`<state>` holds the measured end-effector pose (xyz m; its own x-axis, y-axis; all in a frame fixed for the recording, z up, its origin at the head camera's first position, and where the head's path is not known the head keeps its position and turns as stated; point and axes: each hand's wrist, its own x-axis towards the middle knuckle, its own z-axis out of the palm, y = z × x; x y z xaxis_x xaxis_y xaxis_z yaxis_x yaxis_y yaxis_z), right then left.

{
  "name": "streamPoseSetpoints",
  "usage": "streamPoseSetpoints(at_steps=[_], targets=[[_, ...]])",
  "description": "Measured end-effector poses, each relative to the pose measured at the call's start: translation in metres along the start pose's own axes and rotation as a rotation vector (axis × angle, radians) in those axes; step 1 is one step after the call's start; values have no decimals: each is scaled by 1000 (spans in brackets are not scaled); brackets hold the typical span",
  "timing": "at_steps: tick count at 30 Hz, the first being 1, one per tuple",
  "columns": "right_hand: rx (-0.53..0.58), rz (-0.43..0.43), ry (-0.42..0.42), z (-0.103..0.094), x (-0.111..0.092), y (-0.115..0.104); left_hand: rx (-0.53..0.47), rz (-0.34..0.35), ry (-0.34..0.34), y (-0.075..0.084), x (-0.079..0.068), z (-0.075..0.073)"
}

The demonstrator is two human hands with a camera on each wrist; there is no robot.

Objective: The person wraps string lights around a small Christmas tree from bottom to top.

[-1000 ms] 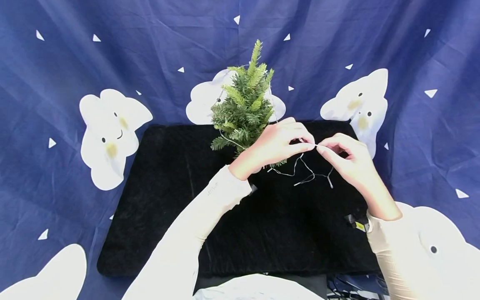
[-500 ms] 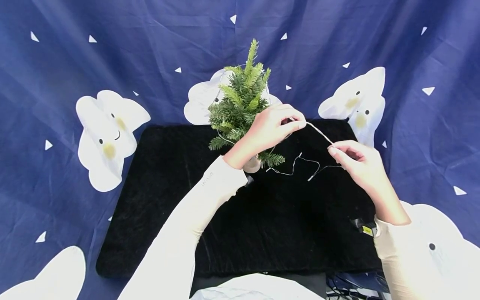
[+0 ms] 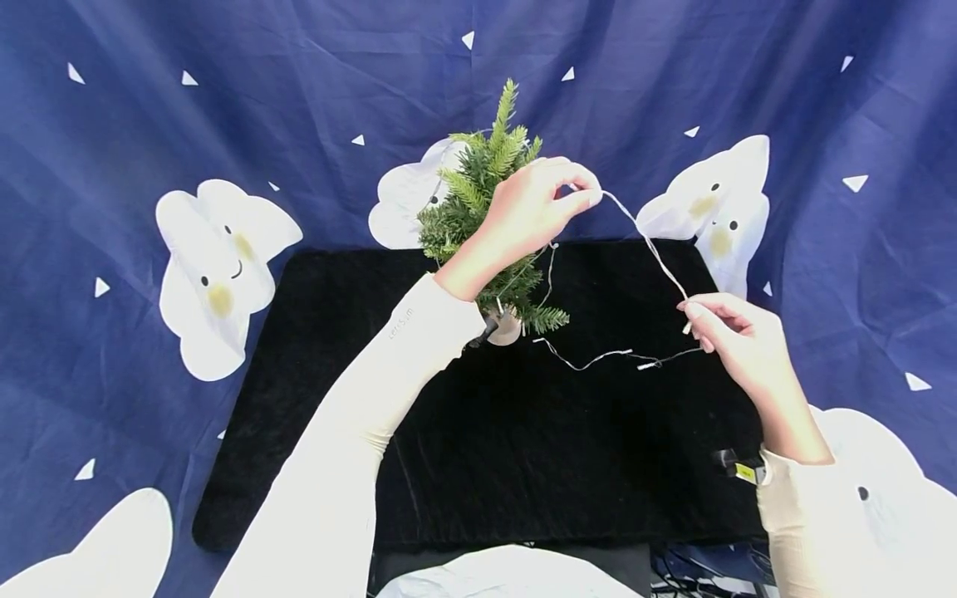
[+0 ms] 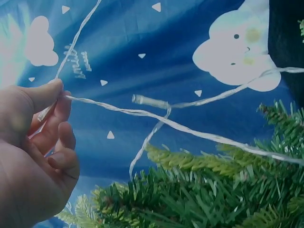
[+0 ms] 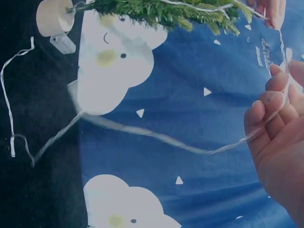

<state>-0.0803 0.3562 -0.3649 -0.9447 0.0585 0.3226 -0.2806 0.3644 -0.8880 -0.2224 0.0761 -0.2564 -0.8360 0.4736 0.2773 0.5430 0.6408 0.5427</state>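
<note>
A small artificial Christmas tree (image 3: 473,189) stands on a pale round base (image 3: 505,327), with part of a white string of lights (image 3: 652,246) around it. My left hand (image 3: 534,206) is in front of the tree's right side and pinches the wire between thumb and fingertips. In the left wrist view, that wire runs from my fingertips across to the branches, passing a small bulb (image 4: 151,101). Farther right and lower, my right hand (image 3: 740,336) pinches the same string; a slack length spans the two hands. The right wrist view shows another stretch of wire (image 5: 166,138) hanging from the right hand.
A black cloth-covered table (image 3: 463,465) lies beneath, bearing a loose tail of the light string (image 3: 579,368) right of the base. Behind hangs a blue curtain (image 3: 336,66) with clouds and triangles. Dark cables (image 3: 684,577) lie past the table's front right edge.
My left hand has risen toward the upper tree, while my right hand has moved right and down. The hands, almost together before, now have a long span of string between them.
</note>
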Motion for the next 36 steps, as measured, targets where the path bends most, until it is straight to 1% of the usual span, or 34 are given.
streamPoseSetpoints(at_steps=[1,3,5,8,9,11,13,17,20,21,23,27,29,30,33,36], targets=[[32,-6,-2,-1,-1,1,-1,-15,5,-1,1,-1],[46,-16,5,-4,-1,2,1,-44,16,-1,2,-3],[25,-15,21,-7,-2,3,11,-66,30,-1,4,-4],[-59,8,60,-11,-3,4,40,-97,61,-1,7,-7],[-71,14,67,-13,-4,4,51,-110,70,0,8,-8],[-69,27,84,-15,-5,3,72,-131,84,1,10,-10],[-29,36,98,-18,-6,2,94,-152,87,1,11,-11],[66,15,122,-19,-2,-2,144,-164,60,1,15,-13],[76,-22,134,-17,8,-10,175,-162,41,0,19,-15],[97,-33,137,-16,12,-13,179,-164,36,-1,20,-15],[163,-59,141,-13,21,-21,155,-160,28,-3,22,-16],[316,-111,153,-6,36,-36,31,-147,-8,-5,23,-17],[351,-133,157,-3,41,-43,-27,-139,-27,-5,23,-17],[363,-142,161,-1,42,-46,-41,-137,-41,-5,23,-17],[385,-158,172,1,46,-51,-37,-128,-78,-1,25,-16],[381,-198,183,2,51,-52,23,-127,-121,5,29,-16]])
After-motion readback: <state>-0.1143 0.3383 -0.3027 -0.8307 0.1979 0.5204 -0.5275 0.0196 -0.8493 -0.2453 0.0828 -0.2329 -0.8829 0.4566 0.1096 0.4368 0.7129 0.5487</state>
